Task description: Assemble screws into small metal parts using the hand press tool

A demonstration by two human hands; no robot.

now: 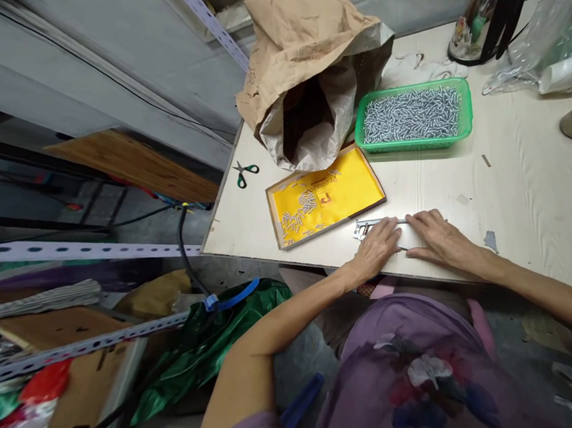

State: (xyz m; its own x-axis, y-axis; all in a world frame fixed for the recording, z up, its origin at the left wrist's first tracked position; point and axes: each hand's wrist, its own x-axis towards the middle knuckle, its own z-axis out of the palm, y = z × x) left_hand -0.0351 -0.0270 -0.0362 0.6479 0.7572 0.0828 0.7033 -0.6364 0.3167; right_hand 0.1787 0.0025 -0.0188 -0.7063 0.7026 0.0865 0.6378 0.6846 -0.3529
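A thin, flat metal piece with small fittings at its left end lies near the table's front edge; its exact kind I cannot make out. My left hand is closed over its middle, hiding part of it. From the other side, my right hand grips the right end between thumb and fingers. Just left of my hands sits a shallow cardboard tray with a yellow lining, where several small silvery pins lie scattered. Behind it, a green plastic basket is filled with similar small metal pieces.
A large brown paper sack lies with its mouth facing the tray. Green-handled scissors rest by the table's left edge. An electric kettle and clear plastic bags stand at the back right. Perforated shelf bars are at the left.
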